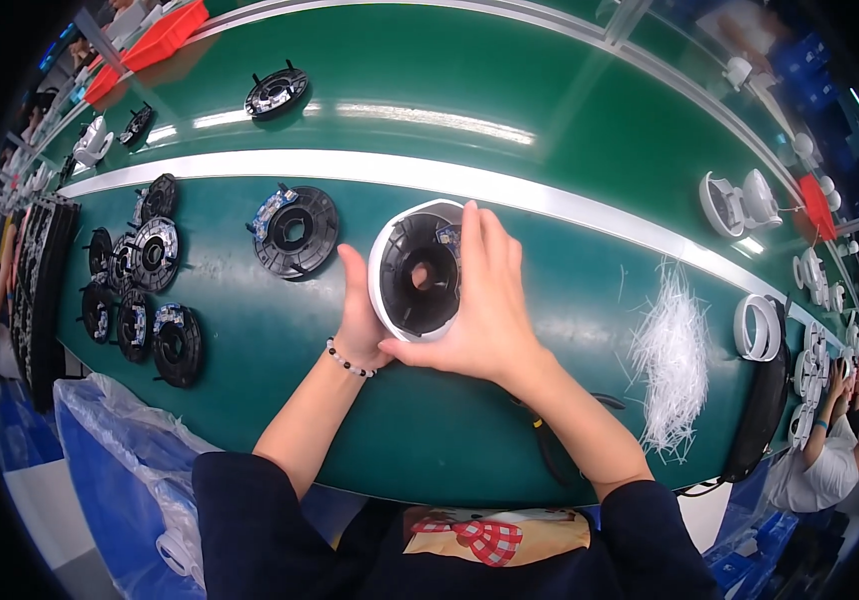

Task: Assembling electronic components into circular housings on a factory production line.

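Note:
Between my hands is a round white plastic housing (384,300), raised over the green bench. Its open side faces up and shows a black funnel-shaped inside (412,250) with a round hole in the middle. A small blue circuit board (448,234) shows inside, near the right rim. My left hand (358,322) supports the housing from the left, thumb up along its side; the other fingers are hidden beneath. With fingers at the far rim and thumb at the near edge, my right hand (490,300) grips it from the right. A black disc with a board (322,215) lies left of the housing.
Several black discs (180,345) cluster at the left. Pliers (548,440) lie partly under my right forearm. Right of them are a heap of thin white strips (672,370) and white rings (758,328). A white rail (400,177) separates the bench from the green conveyor (430,70).

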A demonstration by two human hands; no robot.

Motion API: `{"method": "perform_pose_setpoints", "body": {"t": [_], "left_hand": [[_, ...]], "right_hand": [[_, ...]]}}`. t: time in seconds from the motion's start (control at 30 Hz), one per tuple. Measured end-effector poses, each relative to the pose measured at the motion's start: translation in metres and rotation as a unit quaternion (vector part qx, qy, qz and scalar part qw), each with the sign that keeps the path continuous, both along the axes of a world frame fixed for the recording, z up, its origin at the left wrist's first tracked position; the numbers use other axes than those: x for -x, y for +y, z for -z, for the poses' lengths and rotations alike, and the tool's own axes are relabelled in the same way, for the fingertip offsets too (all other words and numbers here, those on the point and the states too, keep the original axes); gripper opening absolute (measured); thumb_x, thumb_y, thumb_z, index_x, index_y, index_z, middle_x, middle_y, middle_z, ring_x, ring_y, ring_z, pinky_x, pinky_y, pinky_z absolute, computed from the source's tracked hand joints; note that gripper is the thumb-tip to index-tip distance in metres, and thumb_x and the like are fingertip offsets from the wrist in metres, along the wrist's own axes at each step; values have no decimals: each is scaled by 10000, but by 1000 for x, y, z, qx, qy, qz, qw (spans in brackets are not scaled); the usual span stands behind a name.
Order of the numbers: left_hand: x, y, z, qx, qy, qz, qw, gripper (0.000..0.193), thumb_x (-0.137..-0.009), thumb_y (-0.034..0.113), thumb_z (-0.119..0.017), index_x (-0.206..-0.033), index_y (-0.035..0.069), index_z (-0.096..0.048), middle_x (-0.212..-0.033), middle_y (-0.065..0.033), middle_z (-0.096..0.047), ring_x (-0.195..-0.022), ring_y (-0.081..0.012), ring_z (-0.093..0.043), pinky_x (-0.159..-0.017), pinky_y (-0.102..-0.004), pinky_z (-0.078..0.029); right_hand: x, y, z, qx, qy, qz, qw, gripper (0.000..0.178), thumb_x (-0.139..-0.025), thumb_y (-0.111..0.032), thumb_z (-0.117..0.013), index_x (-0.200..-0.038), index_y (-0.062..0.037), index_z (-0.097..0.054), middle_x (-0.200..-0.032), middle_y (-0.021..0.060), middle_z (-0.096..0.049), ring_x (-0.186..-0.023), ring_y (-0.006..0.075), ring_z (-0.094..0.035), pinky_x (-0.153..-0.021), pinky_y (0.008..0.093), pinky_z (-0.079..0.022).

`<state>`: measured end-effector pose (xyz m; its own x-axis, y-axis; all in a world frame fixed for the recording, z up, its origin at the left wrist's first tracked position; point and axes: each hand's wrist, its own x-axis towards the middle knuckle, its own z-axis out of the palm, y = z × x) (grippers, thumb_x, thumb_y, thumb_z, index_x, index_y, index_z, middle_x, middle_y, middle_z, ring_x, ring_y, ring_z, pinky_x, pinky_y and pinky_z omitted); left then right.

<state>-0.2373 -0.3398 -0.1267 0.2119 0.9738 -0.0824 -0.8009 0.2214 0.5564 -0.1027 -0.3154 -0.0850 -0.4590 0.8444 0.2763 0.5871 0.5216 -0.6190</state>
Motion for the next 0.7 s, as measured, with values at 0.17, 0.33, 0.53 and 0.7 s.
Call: {"method": "perform_pose_setpoints", "body": {"t": [0.17, 0.33, 0.53, 0.7], "left_hand": [[-2, 3, 1, -25, -48, -1, 999, 837, -798, 702, -200, -1258, 24, -368, -1175, -112, -492, -1069, -211, -493, -915, -335, -411], [-11, 1, 4, -33, -61, -38, 997, 749, -836, 639, -272, -1260, 30, -370, -1185, -115, -487, -1095, -213, -476, -921, -338, -402], [-26, 8, -5, -97, -59, -115, 987, 664, -855, 560, -365, -1282, 52, -359, -1234, -100, -459, -1159, -222, -418, -981, -368, -335], [-13, 13, 33, -68, 37, -90, 993, 709, -833, 570, -392, -1301, 42, -326, -1236, -118, -459, -1143, -249, -437, -983, -393, -340]], "right_hand": [[-2, 7, 4, -9, -13, -26, 1000, 1238, -427, -435, -801, -1298, 113, -114, -1275, 270, -239, -1116, 417, -298, -940, 472, -299], [3, 0, 13, 34, 43, 34, 998, 1257, -428, -447, -796, -1309, 98, -84, -1289, 263, -218, -1125, 416, -292, -946, 475, -290], [12, -2, 19, 26, 106, 71, 992, 1262, -450, -481, -781, -1303, 104, -58, -1291, 263, -216, -1146, 415, -278, -956, 486, -268], [4, 3, 21, -6, 138, 103, 985, 1175, -465, -520, -751, -1243, 133, -160, -1192, 264, -294, -1080, 428, -346, -895, 496, -317]]}}
